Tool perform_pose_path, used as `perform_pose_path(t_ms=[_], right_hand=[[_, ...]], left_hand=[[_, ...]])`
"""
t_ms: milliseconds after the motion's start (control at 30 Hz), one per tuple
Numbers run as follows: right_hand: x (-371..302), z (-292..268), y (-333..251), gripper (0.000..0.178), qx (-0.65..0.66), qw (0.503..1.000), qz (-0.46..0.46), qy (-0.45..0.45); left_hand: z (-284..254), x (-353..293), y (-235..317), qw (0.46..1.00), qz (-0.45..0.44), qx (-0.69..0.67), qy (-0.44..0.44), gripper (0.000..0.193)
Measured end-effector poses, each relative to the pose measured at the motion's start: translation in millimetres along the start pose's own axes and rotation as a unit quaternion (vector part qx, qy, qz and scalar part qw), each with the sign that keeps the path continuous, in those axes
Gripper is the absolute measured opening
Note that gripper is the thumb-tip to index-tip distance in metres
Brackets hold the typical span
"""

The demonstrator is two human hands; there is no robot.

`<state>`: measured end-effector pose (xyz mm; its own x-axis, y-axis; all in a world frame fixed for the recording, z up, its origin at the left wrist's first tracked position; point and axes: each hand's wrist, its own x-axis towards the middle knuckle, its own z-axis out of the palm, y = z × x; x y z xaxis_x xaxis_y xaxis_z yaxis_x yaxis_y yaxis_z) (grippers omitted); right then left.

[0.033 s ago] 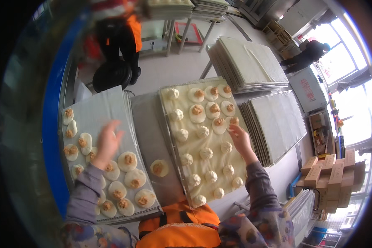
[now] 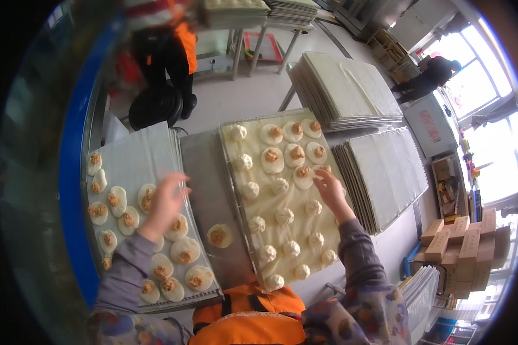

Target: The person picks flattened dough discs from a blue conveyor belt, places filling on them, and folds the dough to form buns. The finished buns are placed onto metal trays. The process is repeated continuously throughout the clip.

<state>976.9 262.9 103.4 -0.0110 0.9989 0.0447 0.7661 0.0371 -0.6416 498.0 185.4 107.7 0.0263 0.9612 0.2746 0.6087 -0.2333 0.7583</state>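
My left hand (image 2: 168,202) hovers above the left tray (image 2: 148,150), fingers apart, with nothing in it. Round dough wrappers topped with brown filling (image 2: 185,250) lie around it, some hidden under the hand and forearm. On the right tray (image 2: 270,202), my right hand (image 2: 334,192) has its fingertips closed on the edge of a filled dough wrapper (image 2: 324,168), which the hand partly covers. Farther up that tray sit several open filled wrappers (image 2: 272,160). Pleated, closed buns (image 2: 285,216) fill its left side and near part.
A single filled wrapper (image 2: 219,236) rests on the metal table between the trays. To the right stand two stacks of cloth-covered trays (image 2: 380,172). Cardboard boxes (image 2: 460,247) are piled at far right. One person (image 2: 161,52) stands beyond the left tray, another (image 2: 431,77) by the window.
My left hand has moved right and slightly nearer over the left tray, uncovering wrappers at its former place. My right hand has shifted slightly left at the same wrapper.
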Motion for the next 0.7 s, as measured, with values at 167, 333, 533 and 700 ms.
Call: perform_pose_path(t_ms=[167,333,533,700], right_hand=[[75.0,30.4,13.9,0.050,-0.216,0.956,0.092,-0.176],[78.2,14.7,12.7,0.052,-0.213,0.945,0.058,-0.240],[29.1,16.3,17.8,0.040,-0.089,0.979,-0.115,-0.145],[-10.8,-26.6,-10.7,0.048,0.332,0.890,0.073,-0.305]], left_hand=[[121.3,0.3,144.0,0.981,-0.047,-0.146,-0.119,0.023],[188.9,-21.8,193.0,0.952,-0.145,-0.225,-0.145,0.027],[234.1,-27.5,195.8,0.907,-0.267,-0.321,-0.062,0.034],[237.7,-26.5,195.8,0.743,-0.354,-0.567,0.038,0.043]])
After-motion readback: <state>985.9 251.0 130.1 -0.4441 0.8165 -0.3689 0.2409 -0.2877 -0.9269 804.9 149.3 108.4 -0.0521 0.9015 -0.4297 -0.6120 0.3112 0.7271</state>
